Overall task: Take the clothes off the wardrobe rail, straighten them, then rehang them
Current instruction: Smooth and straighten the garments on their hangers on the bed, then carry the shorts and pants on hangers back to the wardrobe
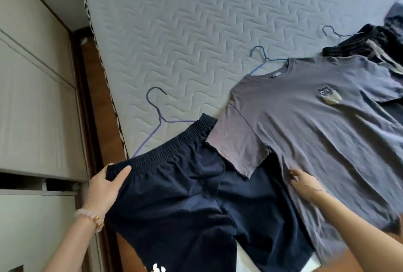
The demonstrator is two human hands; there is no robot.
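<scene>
Dark navy shorts (185, 195) lie on the near corner of the mattress, still on a blue wire hanger (157, 116) whose hook points up-left. My left hand (106, 186) grips the left end of their elastic waistband, thumb on top. A grey T-shirt (305, 130) with a small cat patch lies to the right on its own blue hanger (261, 60), one sleeve overlapping the shorts. My right hand (305, 182) pinches the T-shirt's fabric near the side seam below that sleeve.
The quilted white mattress (196, 31) fills the far side. More dark clothes (375, 42) on a hanger lie at the right edge. Beige wardrobe doors (32, 97) stand at the left, with a narrow strip of brown floor (93, 97) between them and the bed.
</scene>
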